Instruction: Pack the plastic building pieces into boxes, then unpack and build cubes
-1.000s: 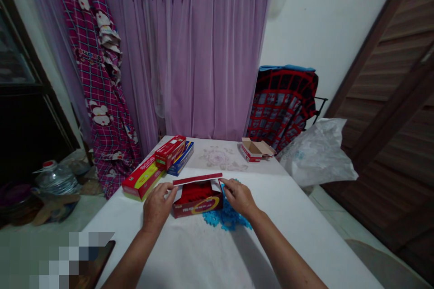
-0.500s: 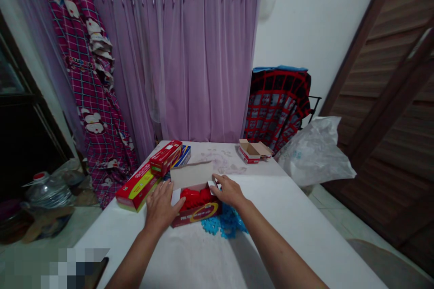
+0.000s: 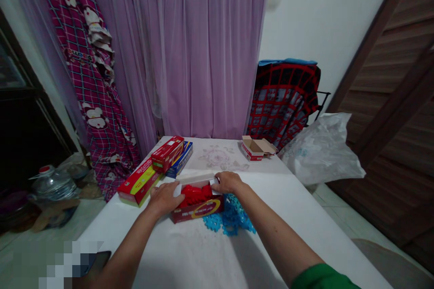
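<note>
A dark red cardboard box [image 3: 198, 211] with its top open sits on the table in front of me. Red plastic pieces [image 3: 194, 195] lie inside it. My left hand [image 3: 166, 198] is at the box's left end, thumb at the rim by a white flap and fingers behind it. At the other end my right hand [image 3: 229, 182] grips the right white flap between thumb and fingers. The back lid is folded back and partly seen. Blue, toothed plastic pieces [image 3: 232, 216] lie on the table beside the box, partly under my right forearm.
A long red and yellow box [image 3: 139, 183], a smaller red box [image 3: 167, 153] and a blue box [image 3: 181, 160] are grouped at the left. An opened small carton [image 3: 252, 151] stands at the back right. A plastic bag [image 3: 320, 149] hangs by the table's right edge.
The raised back lid has tipped further back and shows less. Both hands have stayed at the box's ends, the right now closed more on its flap. The view has shifted slightly.
</note>
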The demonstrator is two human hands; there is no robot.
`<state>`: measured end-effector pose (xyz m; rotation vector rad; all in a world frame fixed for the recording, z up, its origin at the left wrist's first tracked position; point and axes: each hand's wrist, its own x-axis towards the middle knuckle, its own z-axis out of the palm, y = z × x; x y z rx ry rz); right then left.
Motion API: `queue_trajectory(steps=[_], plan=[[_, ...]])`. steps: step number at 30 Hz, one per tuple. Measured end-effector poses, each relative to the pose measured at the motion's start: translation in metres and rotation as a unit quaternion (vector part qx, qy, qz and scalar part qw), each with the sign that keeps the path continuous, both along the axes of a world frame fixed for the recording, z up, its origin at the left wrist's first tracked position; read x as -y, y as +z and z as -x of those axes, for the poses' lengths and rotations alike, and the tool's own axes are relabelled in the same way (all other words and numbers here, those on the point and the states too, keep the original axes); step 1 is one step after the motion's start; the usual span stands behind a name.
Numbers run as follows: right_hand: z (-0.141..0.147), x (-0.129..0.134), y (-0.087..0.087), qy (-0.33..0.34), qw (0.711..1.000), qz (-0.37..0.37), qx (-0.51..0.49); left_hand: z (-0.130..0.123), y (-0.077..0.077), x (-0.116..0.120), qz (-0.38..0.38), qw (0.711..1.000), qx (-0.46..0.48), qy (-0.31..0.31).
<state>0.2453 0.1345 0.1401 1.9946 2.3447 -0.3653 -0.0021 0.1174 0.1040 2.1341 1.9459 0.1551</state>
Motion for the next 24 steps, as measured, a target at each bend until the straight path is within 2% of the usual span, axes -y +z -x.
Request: queue_trajectory(steps=[3,7,14,18,24], plan=[[0.005,-0.004,0.006,0.003,1.0,0.028,0.008,0.008,0.005,-0.003,0.024,0.999,0.028,0.002],[0.003,-0.016,0.01,0.001,0.998,0.059,-0.005,0.022,0.002,-0.009,0.042,0.996,0.073,-0.005],[-0.03,-0.028,0.003,0.036,0.992,0.09,-0.085,0.045,-0.006,-0.024,0.052,0.986,0.145,-0.068],[-0.039,-0.022,-0.003,0.046,0.992,0.066,-0.093,0.047,-0.004,-0.021,0.03,0.989,0.121,-0.08],[-0.028,-0.018,0.004,0.052,0.998,0.004,-0.025,0.034,0.002,-0.01,-0.01,0.999,0.038,-0.036]])
